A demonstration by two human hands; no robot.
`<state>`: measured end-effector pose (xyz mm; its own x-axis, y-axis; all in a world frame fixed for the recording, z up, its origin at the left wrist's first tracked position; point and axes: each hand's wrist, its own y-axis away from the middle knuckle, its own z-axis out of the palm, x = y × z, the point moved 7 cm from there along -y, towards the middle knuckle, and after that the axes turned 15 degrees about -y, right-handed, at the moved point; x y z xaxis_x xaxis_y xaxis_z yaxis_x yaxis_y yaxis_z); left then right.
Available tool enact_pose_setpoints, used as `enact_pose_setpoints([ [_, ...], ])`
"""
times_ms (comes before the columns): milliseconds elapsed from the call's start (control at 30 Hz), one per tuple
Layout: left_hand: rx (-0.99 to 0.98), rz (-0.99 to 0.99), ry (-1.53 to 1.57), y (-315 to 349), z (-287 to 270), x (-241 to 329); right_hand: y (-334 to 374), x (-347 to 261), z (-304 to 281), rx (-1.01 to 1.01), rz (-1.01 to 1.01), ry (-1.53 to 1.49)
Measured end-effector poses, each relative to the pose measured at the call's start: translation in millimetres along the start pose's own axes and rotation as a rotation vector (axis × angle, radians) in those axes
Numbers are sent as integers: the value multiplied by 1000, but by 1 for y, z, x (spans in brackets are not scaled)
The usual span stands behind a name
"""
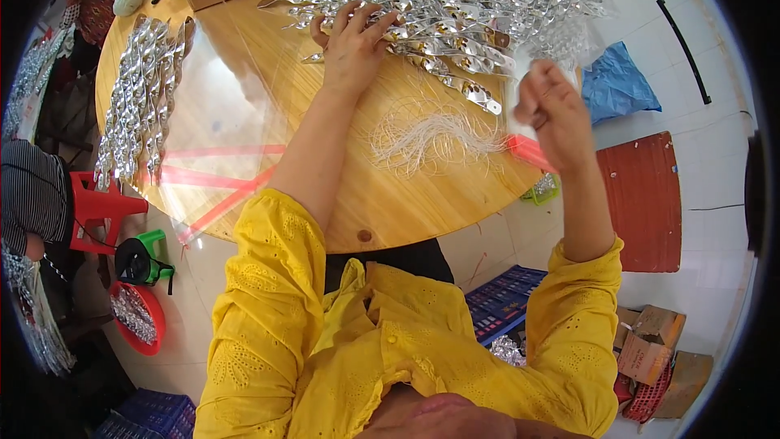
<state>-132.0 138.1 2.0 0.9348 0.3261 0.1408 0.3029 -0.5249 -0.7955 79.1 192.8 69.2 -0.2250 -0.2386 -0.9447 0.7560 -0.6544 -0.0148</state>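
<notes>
Strips of twisted, shiny silver metal (439, 12) lay heaped across the far side of a round wooden table (366, 203). The person's left hand (351, 47) reached over the near left part of the heap, palm down, its fingers parted and slightly bent, fingertips touching the strips with no firm hold on any. The right hand (555, 110), blurred, was raised near the table's right edge, its fingers curled inward; how tightly it was closed, or whether it held anything, could not be told. Between the forearms, a loose tangle of thin white thread (435, 140) rested on the wood. Toward the left edge lay a smaller silver bundle (145, 85), beside a clear plastic sheet (223, 110) with pinkish-red bands. A blue plastic bag (621, 85) sat beyond the right hand.
</notes>
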Motion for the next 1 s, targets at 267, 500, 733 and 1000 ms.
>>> enact_pose_setpoints([
  [267,-22,23,24,-1,-7,4,14,-70,20,128,-436,171],
  [500,1,61,130,-1,-11,7,40,32,17,168,-242,107],
  [733,79,125,125,-3,-21,14,57,101,13,337,-254,1],
  [1000,48,349,147,2,-25,61,60,114,2,413,-331,-102],
])
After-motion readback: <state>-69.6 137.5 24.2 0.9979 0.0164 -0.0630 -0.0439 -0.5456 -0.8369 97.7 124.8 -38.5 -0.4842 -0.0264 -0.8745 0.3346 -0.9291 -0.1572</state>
